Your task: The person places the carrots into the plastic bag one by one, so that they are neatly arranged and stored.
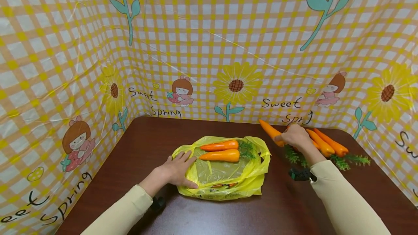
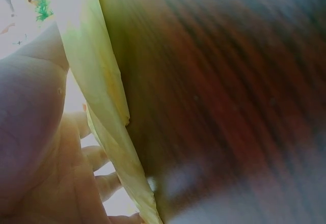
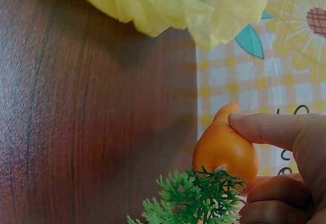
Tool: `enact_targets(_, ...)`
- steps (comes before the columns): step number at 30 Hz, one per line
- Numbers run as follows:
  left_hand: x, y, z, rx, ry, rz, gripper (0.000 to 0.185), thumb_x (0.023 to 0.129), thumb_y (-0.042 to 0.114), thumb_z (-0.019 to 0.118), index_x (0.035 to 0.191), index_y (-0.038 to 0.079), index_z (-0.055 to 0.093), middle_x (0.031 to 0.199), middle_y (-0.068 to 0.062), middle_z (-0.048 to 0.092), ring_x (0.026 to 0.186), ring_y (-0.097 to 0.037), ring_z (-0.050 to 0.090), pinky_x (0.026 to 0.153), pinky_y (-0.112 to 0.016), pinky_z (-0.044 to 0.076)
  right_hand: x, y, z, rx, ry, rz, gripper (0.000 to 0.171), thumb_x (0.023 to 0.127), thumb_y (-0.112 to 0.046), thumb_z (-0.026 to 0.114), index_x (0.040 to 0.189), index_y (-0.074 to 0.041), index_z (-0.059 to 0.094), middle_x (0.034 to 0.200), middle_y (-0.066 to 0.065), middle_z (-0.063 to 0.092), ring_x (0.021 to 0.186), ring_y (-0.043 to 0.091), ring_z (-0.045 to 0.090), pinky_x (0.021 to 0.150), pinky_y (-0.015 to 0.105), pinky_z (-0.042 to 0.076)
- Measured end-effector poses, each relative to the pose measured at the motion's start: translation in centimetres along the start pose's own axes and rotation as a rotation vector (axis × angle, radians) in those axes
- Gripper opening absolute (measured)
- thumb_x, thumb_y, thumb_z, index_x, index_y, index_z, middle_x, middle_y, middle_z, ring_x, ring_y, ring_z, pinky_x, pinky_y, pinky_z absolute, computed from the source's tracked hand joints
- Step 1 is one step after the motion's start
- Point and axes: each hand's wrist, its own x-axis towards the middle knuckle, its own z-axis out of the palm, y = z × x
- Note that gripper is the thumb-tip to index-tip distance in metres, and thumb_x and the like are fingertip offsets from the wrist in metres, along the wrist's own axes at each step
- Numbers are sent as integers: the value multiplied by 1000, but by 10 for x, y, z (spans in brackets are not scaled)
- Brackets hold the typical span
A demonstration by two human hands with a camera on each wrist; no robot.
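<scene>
A yellow plastic bag (image 1: pixel 228 193) lies on the table with two orange carrots (image 1: pixel 219 156) on it, side by side, their green tops towards the right. My left hand (image 1: pixel 176 169) rests on the bag's left edge, fingers spread and fairly straight. In the left wrist view, the bag's edge (image 2: pixel 109 99) runs along the palm and partly covers the fingers. At the back right, my right hand (image 1: pixel 296 137) grips another carrot (image 1: pixel 269 130), its tip pointing up and left. In the right wrist view, the thumb presses that carrot's side (image 3: pixel 224 150) above its leafy top (image 3: pixel 204 196).
Several more carrots (image 1: pixel 331 142) lie to the right of my right hand, near the table's back edge. A checked cloth with sunflowers (image 1: pixel 236 85) covers the walls behind and at both sides of the dark brown table (image 1: pixel 143 135).
</scene>
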Motion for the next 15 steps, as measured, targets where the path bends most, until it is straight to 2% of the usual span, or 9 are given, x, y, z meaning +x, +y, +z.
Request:
enact_targets(9, 1, -1, -1, 0, -3, 4, 105, 81, 73, 68, 162, 21, 26, 170, -10, 14, 155, -36, 16, 116, -66, 23, -5, -10, -9, 5, 5, -90, 51, 83, -35, 79, 50, -19, 43, 48, -6, 26, 44, 11, 23, 47, 28, 26)
enact_targets(15, 0, 0, -1, -17, -4, 9, 104, 81, 71, 69, 161, 20, 27, 169, -10, 14, 155, -36, 16, 116, -67, 22, -9, -18, -14, -1, 5, -129, 39, 83, -34, 79, 59, -10, 59, 48, -6, 27, 44, 11, 24, 47, 28, 26)
